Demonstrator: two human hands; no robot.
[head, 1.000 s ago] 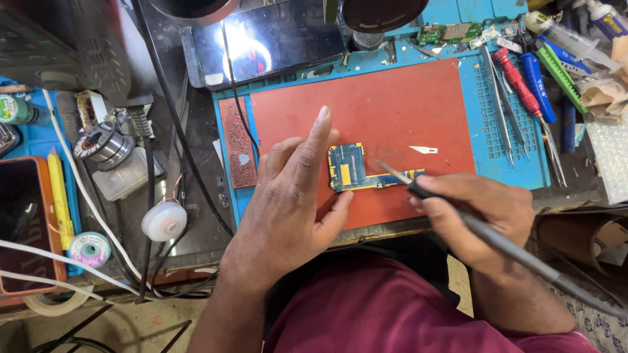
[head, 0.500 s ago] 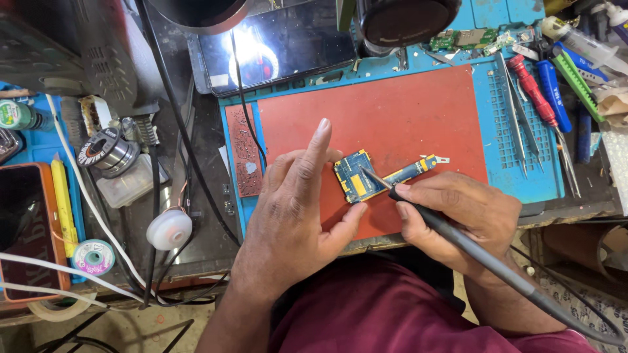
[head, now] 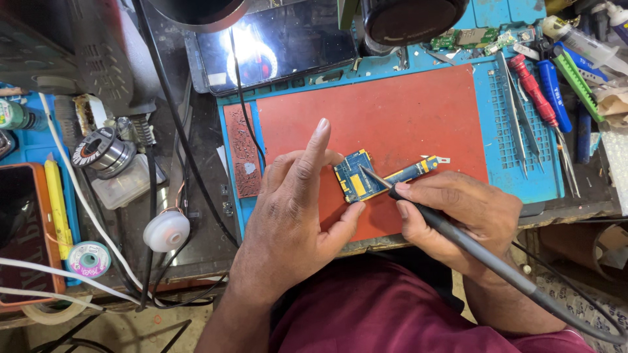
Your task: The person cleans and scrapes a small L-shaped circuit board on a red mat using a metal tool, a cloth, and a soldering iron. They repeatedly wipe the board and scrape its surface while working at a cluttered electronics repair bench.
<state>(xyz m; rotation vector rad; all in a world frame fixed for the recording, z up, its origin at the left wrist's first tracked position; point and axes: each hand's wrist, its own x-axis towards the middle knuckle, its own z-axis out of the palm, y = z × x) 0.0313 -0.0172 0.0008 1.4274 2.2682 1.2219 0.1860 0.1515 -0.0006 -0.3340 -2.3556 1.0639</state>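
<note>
Two hands work one circuit board (head: 358,178) with one soldering iron (head: 458,235).

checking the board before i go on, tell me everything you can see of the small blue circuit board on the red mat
The small blue circuit board lies flat on the red mat, turned at a slant. It has a wider squarish body with yellow-gold patches and small components, and a narrow strip running up to the right, ending in a pale tab. The left hand steadies its left edge with thumb and fingers. The soldering iron, held like a pen in the right hand, has its tip on the body's upper right part.
</note>
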